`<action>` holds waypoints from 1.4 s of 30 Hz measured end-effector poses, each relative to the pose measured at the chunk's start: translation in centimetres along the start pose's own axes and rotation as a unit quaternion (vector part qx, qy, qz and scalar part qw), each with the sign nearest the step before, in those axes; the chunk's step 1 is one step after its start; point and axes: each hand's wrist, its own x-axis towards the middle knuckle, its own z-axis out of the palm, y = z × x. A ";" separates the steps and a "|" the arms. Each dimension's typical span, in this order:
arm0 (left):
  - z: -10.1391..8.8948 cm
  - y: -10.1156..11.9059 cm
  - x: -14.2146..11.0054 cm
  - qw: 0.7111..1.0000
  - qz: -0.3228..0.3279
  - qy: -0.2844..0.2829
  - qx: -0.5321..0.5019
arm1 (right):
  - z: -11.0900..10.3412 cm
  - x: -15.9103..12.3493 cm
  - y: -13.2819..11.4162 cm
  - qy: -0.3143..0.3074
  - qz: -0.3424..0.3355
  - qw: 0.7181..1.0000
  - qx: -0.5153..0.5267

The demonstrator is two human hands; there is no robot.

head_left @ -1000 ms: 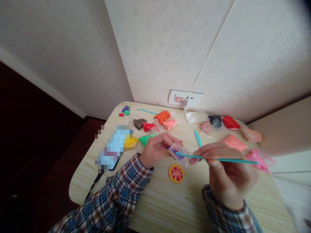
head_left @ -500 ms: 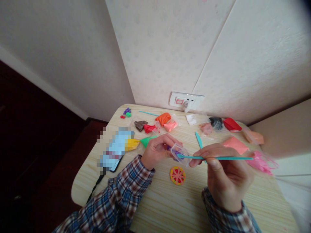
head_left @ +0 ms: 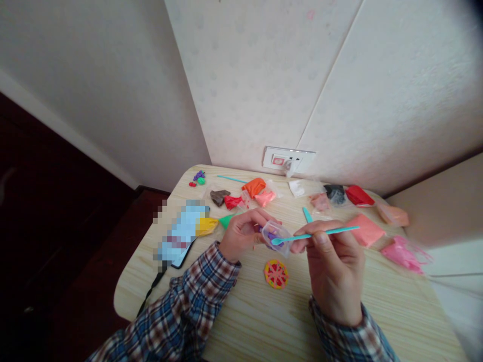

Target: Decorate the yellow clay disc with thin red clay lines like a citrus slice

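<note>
My left hand (head_left: 243,232) is closed around a small clear plastic bag of purple clay (head_left: 275,235), held just above the wooden table (head_left: 264,311). My right hand (head_left: 332,271) pinches a thin teal modelling tool (head_left: 320,233); its spoon-shaped tip pokes into the bag's mouth. Below the bag, a small round clay piece (head_left: 276,274) in yellow and red lies flat on the table.
Several bags of coloured clay lie along the table's back: orange (head_left: 253,187), brown (head_left: 219,197), black (head_left: 334,191), red (head_left: 358,196), pink (head_left: 402,252). A second teal tool (head_left: 307,215) lies behind my hands. A blurred-out object (head_left: 181,231) with a black cord sits left. A wall socket (head_left: 289,158) is behind.
My right hand has shifted left and closer to the bag, and the teal tool now tilts with its rear end raised. The view has dipped slightly.
</note>
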 end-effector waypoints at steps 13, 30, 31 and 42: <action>-0.2 0.3 0.0 0.897 0.094 -0.038 0.429 | -1.1 1.1 -0.6 0.082 -0.007 0.996 0.034; -0.7 0.2 0.0 0.775 0.113 -0.010 0.622 | -1.8 1.7 -0.7 0.092 -0.043 0.993 -0.057; -0.6 0.3 0.1 0.779 0.116 -0.005 0.616 | -1.8 1.7 -0.7 0.093 -0.044 0.993 -0.059; -0.4 1.0 0.2 0.828 0.114 0.053 0.546 | -2.1 2.0 -0.8 0.119 -0.047 0.990 -0.055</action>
